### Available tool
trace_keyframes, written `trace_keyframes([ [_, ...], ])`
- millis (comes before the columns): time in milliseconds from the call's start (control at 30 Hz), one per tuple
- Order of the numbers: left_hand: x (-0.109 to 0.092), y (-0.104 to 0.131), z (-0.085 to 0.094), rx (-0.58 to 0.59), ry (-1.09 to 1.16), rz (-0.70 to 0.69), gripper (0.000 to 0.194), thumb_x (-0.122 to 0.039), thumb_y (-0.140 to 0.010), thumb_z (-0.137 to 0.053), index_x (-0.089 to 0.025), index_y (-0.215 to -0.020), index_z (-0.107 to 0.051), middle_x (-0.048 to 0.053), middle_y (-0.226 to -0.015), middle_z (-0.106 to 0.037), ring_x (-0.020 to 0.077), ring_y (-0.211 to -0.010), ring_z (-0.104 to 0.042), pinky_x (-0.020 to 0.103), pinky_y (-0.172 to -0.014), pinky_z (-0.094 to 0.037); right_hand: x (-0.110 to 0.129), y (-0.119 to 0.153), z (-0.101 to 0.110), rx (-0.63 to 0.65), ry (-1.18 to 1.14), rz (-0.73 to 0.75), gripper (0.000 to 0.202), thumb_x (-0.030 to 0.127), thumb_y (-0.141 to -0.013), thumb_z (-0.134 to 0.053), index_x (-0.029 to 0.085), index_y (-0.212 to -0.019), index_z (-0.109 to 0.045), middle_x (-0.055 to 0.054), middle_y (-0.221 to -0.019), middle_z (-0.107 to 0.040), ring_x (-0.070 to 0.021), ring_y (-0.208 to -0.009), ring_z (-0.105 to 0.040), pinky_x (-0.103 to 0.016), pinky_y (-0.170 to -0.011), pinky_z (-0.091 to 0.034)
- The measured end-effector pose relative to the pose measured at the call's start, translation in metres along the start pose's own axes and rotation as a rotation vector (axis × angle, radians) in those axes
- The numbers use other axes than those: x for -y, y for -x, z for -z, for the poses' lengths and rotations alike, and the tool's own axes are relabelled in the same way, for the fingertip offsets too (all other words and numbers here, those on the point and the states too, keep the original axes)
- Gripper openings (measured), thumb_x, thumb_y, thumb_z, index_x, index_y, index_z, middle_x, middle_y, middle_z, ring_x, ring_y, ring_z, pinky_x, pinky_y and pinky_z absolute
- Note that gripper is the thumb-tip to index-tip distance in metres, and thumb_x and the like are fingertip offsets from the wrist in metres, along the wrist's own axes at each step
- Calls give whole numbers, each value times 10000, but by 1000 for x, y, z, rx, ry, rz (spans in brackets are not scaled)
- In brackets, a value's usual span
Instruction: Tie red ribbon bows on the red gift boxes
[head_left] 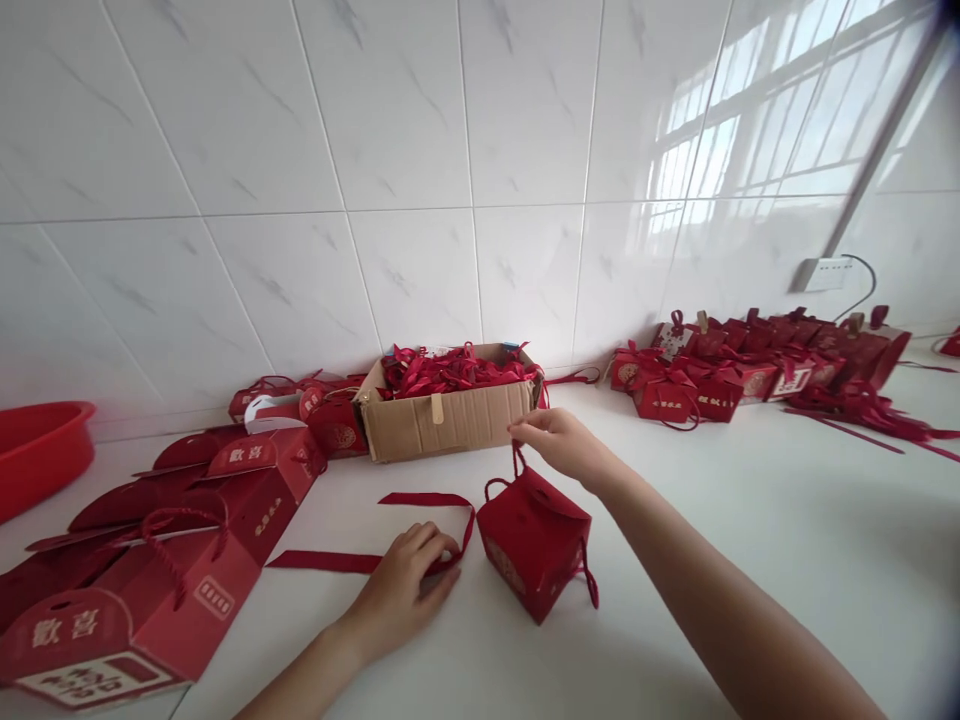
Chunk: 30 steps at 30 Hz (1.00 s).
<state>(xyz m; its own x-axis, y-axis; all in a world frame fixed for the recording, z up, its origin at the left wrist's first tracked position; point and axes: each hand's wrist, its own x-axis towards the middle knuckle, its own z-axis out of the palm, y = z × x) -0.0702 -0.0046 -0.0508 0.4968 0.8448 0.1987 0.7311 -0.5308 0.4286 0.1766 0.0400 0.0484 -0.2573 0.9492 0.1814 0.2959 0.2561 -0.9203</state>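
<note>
A small red gift box (531, 535) with a flap top and thin red cords stands tilted at the middle of the white counter. My right hand (559, 445) pinches a cord loop (517, 458) rising from the box's top. Another loop stands at its upper left, and one hangs at its right corner. Left of the box, my left hand (409, 580) rests low over the counter with curled fingers around a flat red ribbon (326, 561). This ribbon bends in a curve beside the box, its two ends pointing left. The left fingertips partly cover it.
A cardboard box (442, 422) full of red ribbons stands against the tiled wall. Larger red cartons (255, 490) lie at left, near a red basin (45, 455). Several finished-looking red boxes (686, 395) and loose ribbons (877, 412) sit at right below a wall socket (823, 274).
</note>
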Motion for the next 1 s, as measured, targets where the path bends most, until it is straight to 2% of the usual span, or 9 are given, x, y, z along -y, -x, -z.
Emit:
trace_keyframes([
  [167,3,-2,-4,-23,97,34,197,-338,-882,-454,-196,-779,-546,50,-832,-556,198,-796,-521,318,-717,-440,7,2,-8,-36,-291,-110,322,423,-828,-527,290,-1097,-646,-20,-1253,-583,-230,-1183,-495,-379,-936,-380],
  [300,-6,-12,20,-75,501,268,276,-430,-871,-465,-183,-749,-489,-7,-693,-491,131,-619,-474,242,-572,-390,25,18,-5,-158,-302,16,250,402,-851,-520,313,-1053,-636,2,-1186,-602,-207,-1115,-514,-341,-880,-392],
  [367,-23,-19,47,-179,671,356,273,-441,-862,-489,-177,-796,-494,-42,-627,-435,87,-522,-392,204,-498,-323,32,25,-6,-60,-252,63,276,443,-865,-498,235,-837,-677,-24,-892,-663,-188,-870,-590,-321,-775,-415],
  [433,-48,-26,75,-258,715,319,261,-435,-854,-522,-174,-847,-522,-55,-596,-406,74,-503,-338,186,-461,-273,36,31,-12,146,-211,22,468,541,-873,-446,187,-659,-666,-29,-651,-606,-165,-666,-563,-318,-696,-415],
  [533,-88,-28,100,-293,637,223,258,-435,-872,-503,-190,-941,-546,-51,-580,-417,84,-505,-334,182,-443,-280,35,37,-28,309,-339,-30,561,631,-857,-405,180,-679,-690,-43,-716,-616,-164,-689,-551,-321,-732,-409],
  [633,-116,-17,99,-226,517,172,249,-428,-896,-464,-229,-1033,-525,-46,-589,-440,97,-515,-361,188,-450,-303,35,38,-36,222,-700,-19,409,570,-850,-494,212,-835,-691,-36,-882,-624,-164,-820,-547,-292,-753,-395],
  [733,-125,-5,89,-171,454,139,184,-403,-898,-465,-243,-971,-522,-40,-618,-439,102,-519,-357,197,-458,-310,35,36,-27,164,-962,-31,294,486,-817,-595,215,-893,-679,-11,-773,-588,-132,-725,-515,-249,-654,-376],
  [833,-125,-1,82,-110,437,129,176,-400,-900,-459,-237,-850,-500,-39,-615,-403,110,-531,-356,204,-469,-319,36,33,-5,88,-1045,-29,193,388,-797,-640,201,-835,-674,3,-748,-591,-108,-642,-486,-242,-619,-364],
  [1000,-129,1,77,-84,386,38,250,-381,-904,-448,-228,-708,-417,-36,-580,-373,122,-527,-390,224,-478,-339,37,31,29,-54,-1037,6,123,301,-815,-595,213,-792,-677,3,-823,-625,-127,-743,-539,-256,-696,-395],
])
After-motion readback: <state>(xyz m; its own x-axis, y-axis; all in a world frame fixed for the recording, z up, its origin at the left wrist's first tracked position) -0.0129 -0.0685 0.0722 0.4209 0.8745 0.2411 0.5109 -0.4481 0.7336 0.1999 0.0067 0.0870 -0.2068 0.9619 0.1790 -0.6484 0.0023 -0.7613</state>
